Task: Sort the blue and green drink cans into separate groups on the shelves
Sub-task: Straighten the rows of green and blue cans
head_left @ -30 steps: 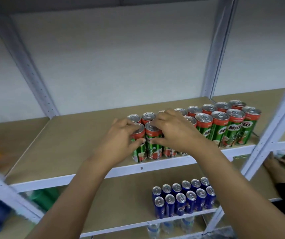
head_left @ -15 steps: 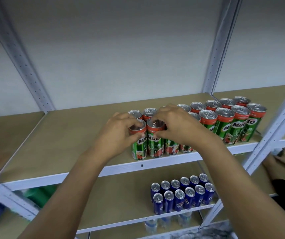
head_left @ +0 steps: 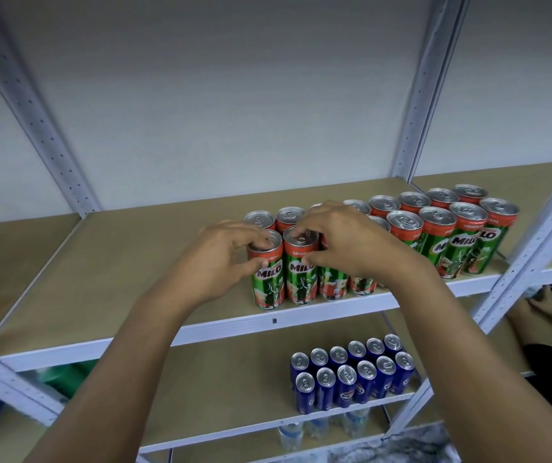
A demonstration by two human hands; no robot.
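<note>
Several green Milo cans (head_left: 448, 242) stand in two rows on the upper shelf (head_left: 134, 262). My left hand (head_left: 221, 262) grips the leftmost front green can (head_left: 268, 282) by its top rim. My right hand (head_left: 344, 242) holds the second green can (head_left: 301, 279) beside it, thumb on its side and fingers on its lid. Both cans stand upright at the shelf's front edge, touching each other. Several blue cans (head_left: 351, 375) stand in two rows on the lower shelf (head_left: 221, 396), below and to the right.
White metal uprights (head_left: 531, 248) frame the shelf on both sides. Clear bottles (head_left: 321, 429) stand under the blue cans. Another person's arm (head_left: 535, 325) reaches in at the right. Green and blue items (head_left: 61, 375) blur at the lower left.
Both hands stay on the two front left green cans and have turned them a little, so the labels face forward. The view has shifted slightly.
</note>
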